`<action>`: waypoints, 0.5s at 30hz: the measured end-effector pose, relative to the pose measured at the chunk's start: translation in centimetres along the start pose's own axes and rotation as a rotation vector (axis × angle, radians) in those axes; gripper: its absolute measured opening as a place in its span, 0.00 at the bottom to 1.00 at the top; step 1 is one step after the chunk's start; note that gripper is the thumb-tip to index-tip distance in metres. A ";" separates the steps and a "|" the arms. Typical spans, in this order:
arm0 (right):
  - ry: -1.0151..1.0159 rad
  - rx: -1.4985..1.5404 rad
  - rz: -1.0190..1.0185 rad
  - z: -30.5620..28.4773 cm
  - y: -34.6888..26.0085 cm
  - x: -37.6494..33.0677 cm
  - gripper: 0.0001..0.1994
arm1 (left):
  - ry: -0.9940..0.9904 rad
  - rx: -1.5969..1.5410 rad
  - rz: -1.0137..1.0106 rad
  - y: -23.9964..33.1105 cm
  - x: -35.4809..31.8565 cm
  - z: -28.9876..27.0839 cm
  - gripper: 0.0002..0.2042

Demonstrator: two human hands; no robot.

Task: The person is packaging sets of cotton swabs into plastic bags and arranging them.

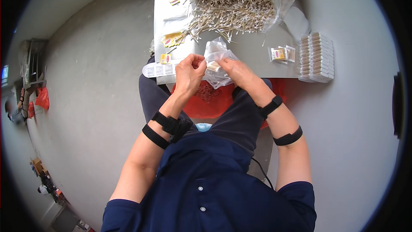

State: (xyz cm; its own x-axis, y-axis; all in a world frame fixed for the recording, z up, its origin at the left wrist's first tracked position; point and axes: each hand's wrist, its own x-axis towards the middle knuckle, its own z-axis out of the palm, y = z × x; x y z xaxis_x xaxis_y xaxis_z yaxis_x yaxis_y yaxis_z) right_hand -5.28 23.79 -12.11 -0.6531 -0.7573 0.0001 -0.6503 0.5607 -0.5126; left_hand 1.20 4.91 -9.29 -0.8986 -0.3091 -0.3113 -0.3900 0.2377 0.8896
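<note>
Over the near edge of the table, my right hand (237, 71) pinches the side of a clear plastic bag (216, 78), which looks crumpled. Something pale shows inside the bag, too unclear to name. Just left of it my left hand (189, 74) is closed, thumb against curled fingers, close to the bag's edge. Whatever those fingers hold, if anything, is hidden. A strip of white printed labels (159, 69) lies beside my left hand, with a small yellow card (165, 59) at its far side. Farther off, more yellow cards (173, 39) lie in a loose pile.
A large heap of cotton swabs (234, 2) covers the far part of the table (253, 51). Small packs of swabs (280, 54) lie to the right, next to a tall stack of filled packs (316, 58). Red plastic (206, 103) hangs below the table edge, between my legs.
</note>
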 end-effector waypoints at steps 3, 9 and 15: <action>0.268 -0.160 -0.005 -1.7 -1.1 -0.7 0.17 | 0.014 -0.047 -0.041 -0.1 0.5 -0.6 0.11; 0.619 0.185 0.821 1.6 -5.0 -3.3 0.34 | -0.002 -0.105 -0.084 0.3 0.7 -1.6 0.12; 0.640 0.836 0.815 3.7 -5.7 -1.9 0.23 | 0.128 0.519 0.563 2.9 -3.2 -0.9 0.11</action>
State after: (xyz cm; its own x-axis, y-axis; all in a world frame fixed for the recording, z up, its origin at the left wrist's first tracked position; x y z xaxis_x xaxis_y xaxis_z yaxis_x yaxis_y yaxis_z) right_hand 1.11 20.81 -12.42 -0.9550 0.1134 -0.2742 0.2936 0.2282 -0.9283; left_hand 3.13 5.74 -5.44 -0.9714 -0.1102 0.2103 0.0459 0.7817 0.6220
